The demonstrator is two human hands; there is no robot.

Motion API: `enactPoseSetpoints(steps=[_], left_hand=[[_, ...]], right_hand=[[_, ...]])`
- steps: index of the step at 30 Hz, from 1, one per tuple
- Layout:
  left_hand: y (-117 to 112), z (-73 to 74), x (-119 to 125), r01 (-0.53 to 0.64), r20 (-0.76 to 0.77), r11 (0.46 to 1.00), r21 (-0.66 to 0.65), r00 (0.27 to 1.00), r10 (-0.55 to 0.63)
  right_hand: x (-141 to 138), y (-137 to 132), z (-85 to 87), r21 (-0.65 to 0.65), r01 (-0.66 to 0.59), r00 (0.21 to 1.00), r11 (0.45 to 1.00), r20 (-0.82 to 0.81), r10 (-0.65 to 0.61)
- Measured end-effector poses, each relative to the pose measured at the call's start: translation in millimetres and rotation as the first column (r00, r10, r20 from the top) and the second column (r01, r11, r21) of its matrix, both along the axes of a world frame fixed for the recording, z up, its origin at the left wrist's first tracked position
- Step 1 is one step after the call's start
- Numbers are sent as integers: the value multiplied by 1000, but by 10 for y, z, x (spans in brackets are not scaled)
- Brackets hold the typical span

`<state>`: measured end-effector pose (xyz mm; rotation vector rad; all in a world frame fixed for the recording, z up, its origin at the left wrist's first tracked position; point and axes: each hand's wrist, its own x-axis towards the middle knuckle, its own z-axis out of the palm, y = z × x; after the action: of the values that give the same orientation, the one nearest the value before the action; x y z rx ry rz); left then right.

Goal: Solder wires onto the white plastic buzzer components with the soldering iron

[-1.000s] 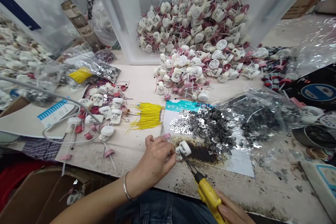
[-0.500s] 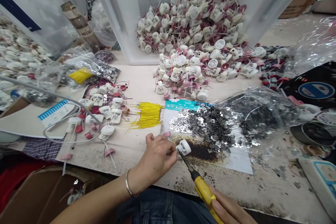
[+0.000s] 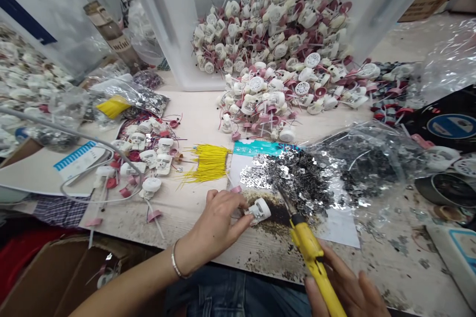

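My left hand pinches a small white round plastic part between thumb and fingers, just above the stained paper. My right hand holds a yellow screwdriver loosely, some fingers apart from its handle. The metal tip points away from me, at the near left edge of a pile of small dark pieces; whether it touches them I cannot tell. Shiny flat metal pieces lie beside that pile on the white paper. A bundle of yellow wires is left of the paper.
A large translucent bin behind spills white and pink parts onto the table. More parts lie at left near a grey cable. A plastic bag and a black round tin are at right.
The screwdriver tip has left the white part and moved away and to the right, over to the dark pile. My right hand has shifted right; my left hand stays nearly in place.
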<state>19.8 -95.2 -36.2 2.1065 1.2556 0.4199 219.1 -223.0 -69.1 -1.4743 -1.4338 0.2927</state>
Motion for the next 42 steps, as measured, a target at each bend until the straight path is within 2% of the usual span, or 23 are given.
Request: enactPoseSetpoints(steps=[3,6,8,10,13,15,19,23,25,27,29,31,33,36,39,42], left_hand=[[-20,96,-99,82,6,980,182,996,-84],[-87,139,-138,298,-176,900,318,952,-253],[-120,105,-127,394,-282,844,365,910,-303],[-105,46,-103,395,-271,835,383,912,-307],[3,-4,-65,301,-121,879,370,954,-276],[73,12,-46,293,-89,891,346,956,-280],[41,66,-23,406,-178,847,343,914,-365],[-81,22,-6,493,-345,779,387,861,-373],[-62,-8,11,469,-292,810,353,877,-381],[19,-25,39,376,-131,876,302,927,-352],[121,-33,71,306,-13,916,259,950,-313],[196,-35,89,298,-44,932,205,954,-296],[222,-39,80,289,-162,951,111,949,-269],[220,-67,29,212,-293,977,4,935,-202],[251,-139,-11,188,-247,975,116,956,-155],[286,-189,-28,244,-166,939,244,964,-208]], right_hand=[[-50,129,-28,-10,33,997,999,76,-32],[-151,336,-69,74,-7,1000,997,25,6],[-231,493,-123,143,3,999,990,35,-8],[-292,622,-188,154,-49,995,987,97,35],[-317,710,-265,136,-124,985,983,135,105],[-302,710,-288,148,-131,984,980,140,110],[-271,685,-303,147,-124,984,981,145,103],[-241,688,-310,111,-105,987,988,130,90],[-214,688,-302,100,-103,988,990,126,90],[-190,687,-285,107,-107,988,989,125,93],[-187,690,-267,121,-109,988,987,123,94],[-215,697,-256,127,-118,988,985,115,103],[-271,705,-248,126,-129,988,984,104,116],[-382,711,-230,107,-107,993,989,52,102],[-470,716,-196,90,-116,993,989,-15,118],[-471,704,-167,111,-110,993,988,-37,115]])
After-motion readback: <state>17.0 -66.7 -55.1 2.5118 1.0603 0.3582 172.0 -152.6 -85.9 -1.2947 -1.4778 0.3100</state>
